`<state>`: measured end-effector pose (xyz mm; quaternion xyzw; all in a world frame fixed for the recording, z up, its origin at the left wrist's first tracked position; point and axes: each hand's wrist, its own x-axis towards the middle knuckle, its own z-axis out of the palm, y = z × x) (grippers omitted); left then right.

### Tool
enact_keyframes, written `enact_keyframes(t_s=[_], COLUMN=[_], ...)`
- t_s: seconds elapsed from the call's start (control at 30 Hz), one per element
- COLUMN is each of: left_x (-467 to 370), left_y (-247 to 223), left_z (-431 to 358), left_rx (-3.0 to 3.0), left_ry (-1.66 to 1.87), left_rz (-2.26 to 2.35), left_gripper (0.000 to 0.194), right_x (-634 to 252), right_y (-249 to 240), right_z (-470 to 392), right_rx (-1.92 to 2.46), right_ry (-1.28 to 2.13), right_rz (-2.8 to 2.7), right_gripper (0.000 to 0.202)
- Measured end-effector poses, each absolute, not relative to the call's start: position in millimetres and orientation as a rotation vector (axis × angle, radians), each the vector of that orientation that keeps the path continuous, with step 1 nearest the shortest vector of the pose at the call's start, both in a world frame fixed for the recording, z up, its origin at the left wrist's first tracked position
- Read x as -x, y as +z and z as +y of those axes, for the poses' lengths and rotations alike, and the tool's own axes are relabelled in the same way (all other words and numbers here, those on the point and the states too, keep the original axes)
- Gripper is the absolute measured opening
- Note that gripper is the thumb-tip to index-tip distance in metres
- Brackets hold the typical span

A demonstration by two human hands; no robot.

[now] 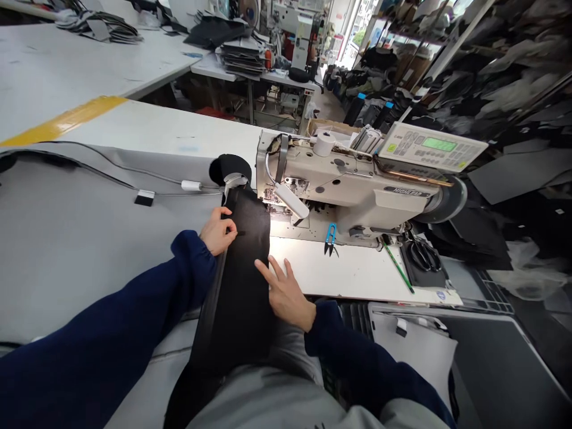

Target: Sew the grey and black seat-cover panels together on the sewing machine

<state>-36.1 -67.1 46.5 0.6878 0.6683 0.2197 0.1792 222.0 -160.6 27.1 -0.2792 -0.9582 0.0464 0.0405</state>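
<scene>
A long strip of black material point(245, 280) runs from my lap up beside the needle area of a sewing machine point(353, 185). At its left edge is my left hand point(217, 232), thumb and index finger brought together in a pinch; what lies between them is too small to make out. My right hand point(288, 292) rests on the strip's right edge with its fingers spread. The strip's far end curls into a roll near the machine head.
Blue thread snips point(330, 238), a green pencil point(397, 265) and black scissors point(424, 255) lie right of the hands. Large grey material point(98, 238) covers the left side. A control panel point(435, 145) tops the machine.
</scene>
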Motion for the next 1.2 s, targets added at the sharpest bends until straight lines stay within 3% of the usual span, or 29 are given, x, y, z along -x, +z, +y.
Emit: enact_keyframes(t_s=[0.2,0.37,0.6,0.73,0.83,1.1,1.2], left_x=[29.7,-1.1,-27.1,-24.7,-24.3,-30.0,-27.0], left_y=[53.3,57.8,44.3,48.8,51.1,54.4,55.8], left_z=[-64.6,-35.5,16.4,28.8,30.6,26.9,-1.9], left_rx=[-2.189,-2.243,-2.206,-2.229,-2.259,-2.323,-2.468], left_ry=[0.647,0.583,0.383,0.369,0.361,0.272,0.323], left_rz=[2.032,1.753,1.959,1.998,1.999,2.076,2.09], left_gripper=[0.016,0.017,0.014,0.029,0.037,0.027,0.039], right_x=[-212.6,-212.1,-213.0,-213.4,-213.4,-212.4,-212.7], right_y=[18.8,17.5,19.3,23.1,24.1,24.0,15.2], right_z=[-145.0,-139.9,-135.9,-135.2,-134.6,-141.0,-153.7], right_rx=[0.518,0.39,0.373,0.373,0.379,0.459,0.704], right_ry=[0.123,0.147,0.136,0.174,0.192,0.198,0.211], right_rz=[-2.994,-2.993,-2.979,-2.987,-2.988,-2.949,-2.825], right_gripper=[0.024,0.026,0.028,0.026,0.025,0.019,0.016])
